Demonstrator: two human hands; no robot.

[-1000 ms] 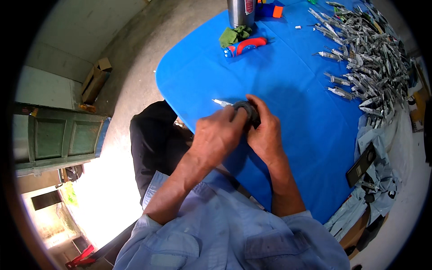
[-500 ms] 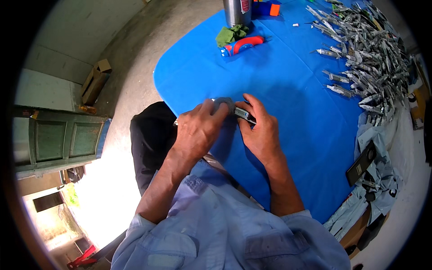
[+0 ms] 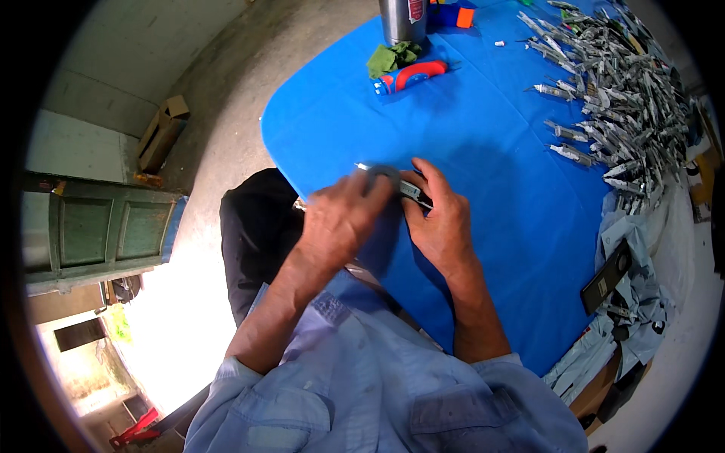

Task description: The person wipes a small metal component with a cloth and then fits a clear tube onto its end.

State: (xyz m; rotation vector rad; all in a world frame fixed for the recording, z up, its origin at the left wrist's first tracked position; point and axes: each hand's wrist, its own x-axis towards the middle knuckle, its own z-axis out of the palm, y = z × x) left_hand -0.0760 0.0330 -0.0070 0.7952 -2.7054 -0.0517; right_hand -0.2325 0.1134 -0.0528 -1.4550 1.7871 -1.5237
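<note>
My left hand (image 3: 338, 215), smeared by motion, has its fingers closed round a dark grey rounded thing (image 3: 391, 175). A shiny metal tip sticks out past these fingers on the left; I cannot make out its kind. My right hand (image 3: 439, 215) pinches a slim grey-and-white part (image 3: 412, 191) between thumb and fingers. It has a small pale panel on its side and resembles the pieces in the heap at right. The grey thing meets the left end of this part. Both hands are above the blue-covered table (image 3: 332, 113), close to its near edge.
Slim grey parts make a large heap (image 3: 619, 98) at the far right. Toward the back are a red-and-blue tool (image 3: 414, 75), a green cloth (image 3: 393, 57) and a steel tumbler (image 3: 403, 23). Grey plastic bags (image 3: 642, 302) and a black flat object (image 3: 606, 278) lie at right.
My left hand has shifted slightly right and down, blurring as it moves with the grey thing. The right hand keeps its pinch on the slim part. The view has shifted slightly.
</note>
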